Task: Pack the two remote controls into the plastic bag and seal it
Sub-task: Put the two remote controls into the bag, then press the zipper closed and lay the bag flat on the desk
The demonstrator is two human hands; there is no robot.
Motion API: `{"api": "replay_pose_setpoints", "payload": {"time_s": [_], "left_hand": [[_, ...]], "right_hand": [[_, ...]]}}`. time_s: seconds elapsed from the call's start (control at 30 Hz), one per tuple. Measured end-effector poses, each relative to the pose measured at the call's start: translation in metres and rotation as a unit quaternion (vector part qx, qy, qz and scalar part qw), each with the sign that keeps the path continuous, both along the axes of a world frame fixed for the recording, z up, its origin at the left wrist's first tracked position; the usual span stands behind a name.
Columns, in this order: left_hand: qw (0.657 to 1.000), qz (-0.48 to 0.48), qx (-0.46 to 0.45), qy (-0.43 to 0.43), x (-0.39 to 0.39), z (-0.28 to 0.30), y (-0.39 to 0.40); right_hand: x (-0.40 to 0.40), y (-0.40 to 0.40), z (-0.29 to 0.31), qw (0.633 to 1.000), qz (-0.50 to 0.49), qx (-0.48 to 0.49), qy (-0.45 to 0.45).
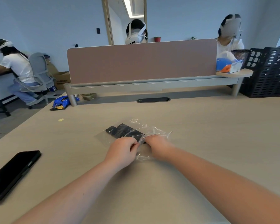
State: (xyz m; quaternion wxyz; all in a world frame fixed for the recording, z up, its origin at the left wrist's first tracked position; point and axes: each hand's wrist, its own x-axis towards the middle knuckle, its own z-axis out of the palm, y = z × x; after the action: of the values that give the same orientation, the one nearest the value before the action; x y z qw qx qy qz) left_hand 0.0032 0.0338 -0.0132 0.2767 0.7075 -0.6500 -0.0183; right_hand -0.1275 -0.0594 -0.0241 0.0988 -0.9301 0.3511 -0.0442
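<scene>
The plastic bag (136,135) lies on the bench (200,143) with both remote controls (121,131) inside (side by side). Its near edge is pinched by the closed fingers of the left hand (123,151) and right hand (158,146).

A pale wood-grain desk (200,143) is bounded at its far edge by a mauve partition panel (141,61) mounted on a grey rail. Light blue walls (39,21) are seen behind. A grey office chair (39,73) stands left; black perforated crates (268,71) are stacked right. A ceiling strip light (129,6) is lit.
</scene>
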Motion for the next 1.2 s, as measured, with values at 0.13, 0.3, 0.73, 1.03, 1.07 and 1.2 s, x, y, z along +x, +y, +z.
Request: {"api": "replay_pose_setpoints", "payload": {"time_s": [0.13, 0.3, 0.73, 1.03, 1.07, 1.2], "left_hand": [[1.000, -0.009, -0.004, -0.007, 0.001, 0.001, -0.001], [1.000, -0.010, -0.005, -0.004, 0.001, -0.001, -0.001], [0.998, 0.043, 0.021, -0.049, -0.005, 0.005, 0.009], [0.992, 0.099, 0.074, -0.023, -0.008, 0.004, 0.019], [0.993, 0.096, 0.062, -0.004, -0.006, 0.007, 0.018], [0.992, 0.108, 0.015, 0.064, 0.001, 0.020, 0.014]], "right_hand": [[0.005, -0.001, 0.007, 0.998, 0.029, 0.044, 0.036], [0.003, 0.002, 0.010, 0.996, 0.024, 0.062, 0.053], [-0.053, 0.011, 0.023, 0.971, -0.090, -0.113, -0.190], [-0.063, 0.000, 0.024, 0.960, -0.166, 0.146, -0.171], [-0.063, 0.000, 0.026, 0.959, -0.164, 0.155, -0.174], [-0.067, 0.000, 0.035, 0.933, -0.164, 0.215, -0.239]]}}
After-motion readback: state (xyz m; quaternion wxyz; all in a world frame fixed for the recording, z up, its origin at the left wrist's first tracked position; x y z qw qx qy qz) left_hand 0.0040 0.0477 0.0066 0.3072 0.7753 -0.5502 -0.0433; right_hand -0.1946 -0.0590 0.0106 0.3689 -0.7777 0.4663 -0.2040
